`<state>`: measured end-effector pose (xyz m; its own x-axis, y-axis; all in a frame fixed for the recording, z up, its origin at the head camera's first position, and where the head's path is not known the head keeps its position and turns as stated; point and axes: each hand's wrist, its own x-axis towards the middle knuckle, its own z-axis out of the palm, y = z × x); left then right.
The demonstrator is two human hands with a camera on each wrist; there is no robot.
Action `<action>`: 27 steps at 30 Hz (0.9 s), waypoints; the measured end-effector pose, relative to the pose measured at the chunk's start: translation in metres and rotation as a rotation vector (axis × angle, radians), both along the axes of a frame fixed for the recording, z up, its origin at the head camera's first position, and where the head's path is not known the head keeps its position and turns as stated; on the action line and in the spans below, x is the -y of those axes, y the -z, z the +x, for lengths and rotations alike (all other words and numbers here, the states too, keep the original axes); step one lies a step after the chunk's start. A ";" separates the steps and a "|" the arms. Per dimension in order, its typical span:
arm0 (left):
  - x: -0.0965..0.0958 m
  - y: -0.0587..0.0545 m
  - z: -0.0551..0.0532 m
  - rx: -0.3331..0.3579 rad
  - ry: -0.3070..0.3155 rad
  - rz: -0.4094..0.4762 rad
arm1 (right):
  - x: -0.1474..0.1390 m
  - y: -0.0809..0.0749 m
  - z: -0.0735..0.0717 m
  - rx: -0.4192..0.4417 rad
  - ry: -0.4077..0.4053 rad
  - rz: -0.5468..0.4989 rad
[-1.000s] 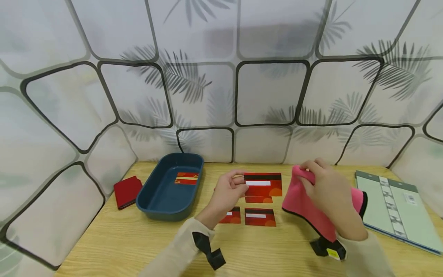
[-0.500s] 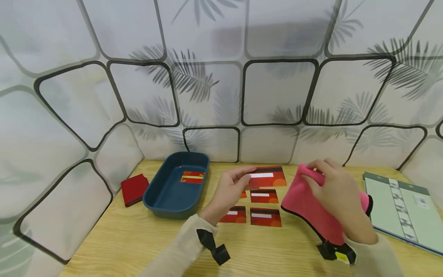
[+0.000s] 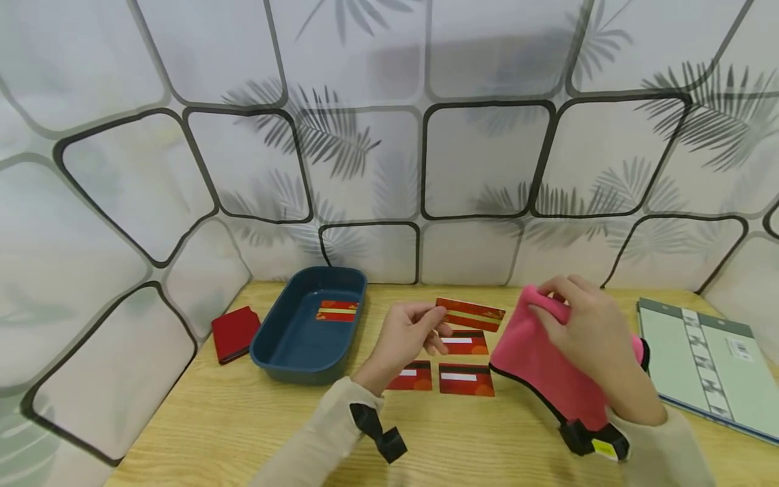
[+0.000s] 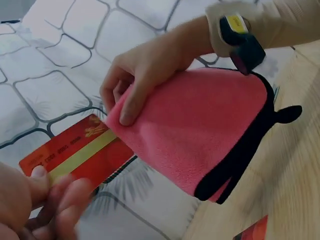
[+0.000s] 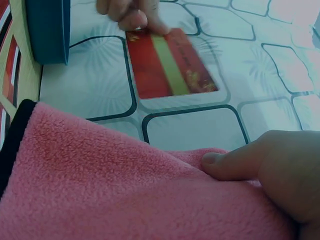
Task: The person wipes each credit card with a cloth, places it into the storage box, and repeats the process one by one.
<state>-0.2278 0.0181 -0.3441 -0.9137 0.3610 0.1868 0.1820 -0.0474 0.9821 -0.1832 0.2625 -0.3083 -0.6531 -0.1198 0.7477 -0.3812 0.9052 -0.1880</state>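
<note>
Head: left hand [image 3: 404, 338] pinches a red bank card [image 3: 475, 314] right of the blue tray [image 3: 298, 374]; right hand [image 3: 590, 328] grips a pink fleecy cloth [image 3: 548, 379] farther right. Left wrist: wiping prep, I'd guess. Right wrist: the 2 are apart, next move likely needs contact.

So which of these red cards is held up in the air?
The yellow-striped card pinched in the left hand. The other yellow-striped card lies in the blue tray, and the cards visible on the table show white strips.

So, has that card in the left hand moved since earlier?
Yes: the card flipped over, its yellow band now showing; against the blue tray, it hardly shifted sideways.
</note>
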 end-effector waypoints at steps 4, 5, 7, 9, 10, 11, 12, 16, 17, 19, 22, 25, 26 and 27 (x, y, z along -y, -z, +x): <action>-0.001 0.004 -0.001 -0.030 -0.140 -0.073 | 0.001 -0.003 0.001 0.018 -0.045 -0.013; -0.001 0.005 -0.002 -0.042 -0.166 -0.086 | 0.001 -0.003 0.001 0.027 -0.055 -0.017; -0.003 0.006 -0.003 -0.051 -0.197 -0.095 | 0.001 -0.005 0.003 0.043 -0.068 -0.014; -0.005 0.007 -0.005 -0.031 -0.199 -0.076 | 0.000 -0.006 0.004 0.045 -0.082 -0.010; -0.005 0.008 -0.006 -0.016 -0.195 -0.063 | 0.000 -0.007 0.004 0.044 -0.089 -0.004; -0.006 0.008 -0.007 -0.001 -0.193 -0.051 | 0.001 -0.007 0.004 0.040 -0.099 0.002; -0.006 0.008 -0.007 0.015 -0.186 -0.036 | 0.001 -0.007 0.003 0.034 -0.110 0.010; -0.005 0.009 -0.007 0.051 -0.160 -0.010 | 0.007 -0.006 0.000 0.026 -0.163 0.023; -0.005 0.009 -0.006 0.054 -0.150 -0.006 | 0.009 -0.005 0.000 0.028 -0.177 0.024; -0.005 0.009 -0.005 0.057 -0.125 0.001 | 0.012 -0.003 0.000 0.036 -0.202 0.024; -0.008 0.007 -0.002 0.074 -0.084 0.021 | 0.018 0.000 0.000 0.057 -0.234 0.026; -0.011 0.006 0.001 0.068 -0.057 0.012 | 0.025 0.004 0.002 0.083 -0.269 0.022; -0.012 0.006 0.002 0.068 -0.046 0.008 | 0.027 0.005 0.003 0.085 -0.283 0.023; -0.013 0.006 0.002 0.063 -0.034 0.005 | 0.029 0.006 0.003 0.087 -0.305 0.019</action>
<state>-0.2258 0.0312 -0.3500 -0.9352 0.3291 0.1308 0.1219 -0.0475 0.9914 -0.1798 0.2338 -0.3147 -0.6462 -0.3333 0.6866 -0.6189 0.7552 -0.2159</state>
